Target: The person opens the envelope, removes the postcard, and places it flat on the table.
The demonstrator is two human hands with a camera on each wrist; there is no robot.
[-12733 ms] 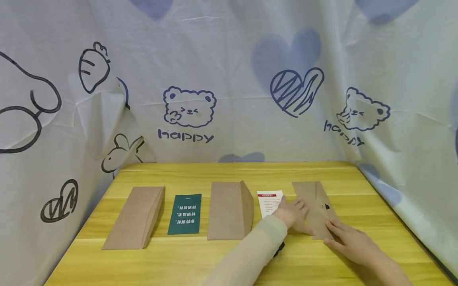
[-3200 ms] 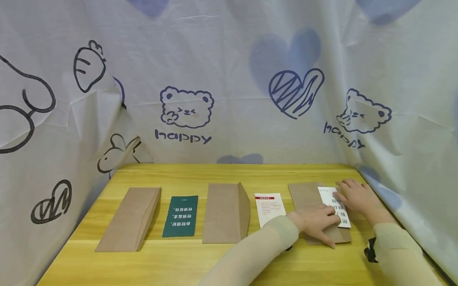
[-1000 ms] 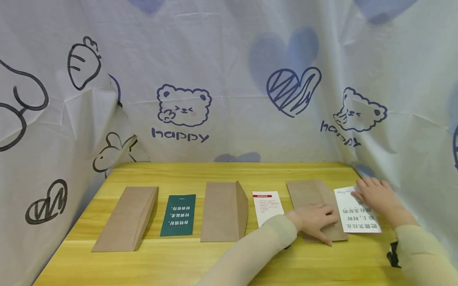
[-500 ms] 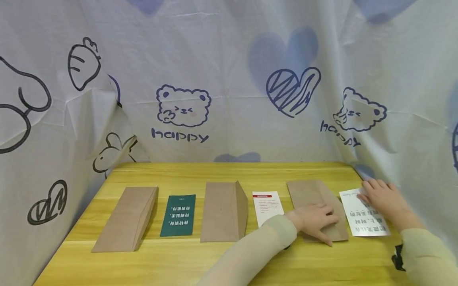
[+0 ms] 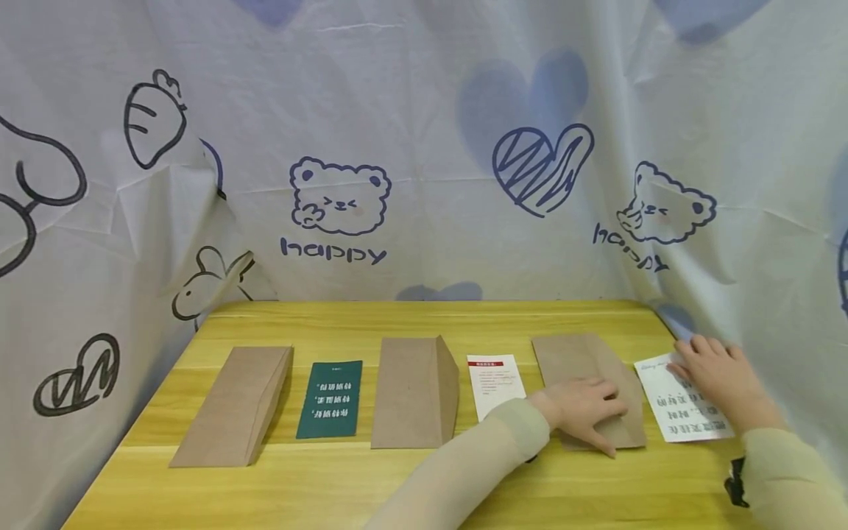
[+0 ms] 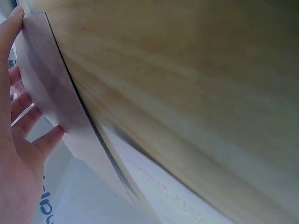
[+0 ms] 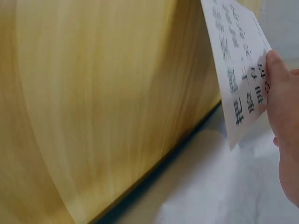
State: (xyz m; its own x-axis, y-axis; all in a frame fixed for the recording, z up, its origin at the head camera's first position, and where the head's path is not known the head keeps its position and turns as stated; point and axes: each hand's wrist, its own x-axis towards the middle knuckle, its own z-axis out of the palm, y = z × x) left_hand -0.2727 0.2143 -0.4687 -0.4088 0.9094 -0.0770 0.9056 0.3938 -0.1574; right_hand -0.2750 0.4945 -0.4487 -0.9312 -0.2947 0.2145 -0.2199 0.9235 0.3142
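On the right of the table in the head view, my right hand (image 5: 722,379) pinches a white card (image 5: 679,405) with dark printed lettering along its far right side. The right wrist view shows the thumb (image 7: 276,67) on the card's printed face, the card slanting up. My left hand (image 5: 586,412) rests with spread, straight fingers on a brown paper envelope (image 5: 563,353), just left of that card. The left wrist view has the fingers across the same envelope (image 6: 60,93). Part of the envelope is hidden under the hand.
Left of my left hand lies a smaller white card (image 5: 493,379) with a red band, partly behind the sleeve. A second brown envelope (image 5: 407,397), a green card (image 5: 331,397) and a third envelope (image 5: 228,408) lie further left on the wooden table (image 5: 278,497). A printed curtain (image 5: 424,132) surrounds it.
The white card, not visible at first, lay over the right envelope and has since slid right with my right hand, now beside it. My left hand has stayed on the envelope lately.
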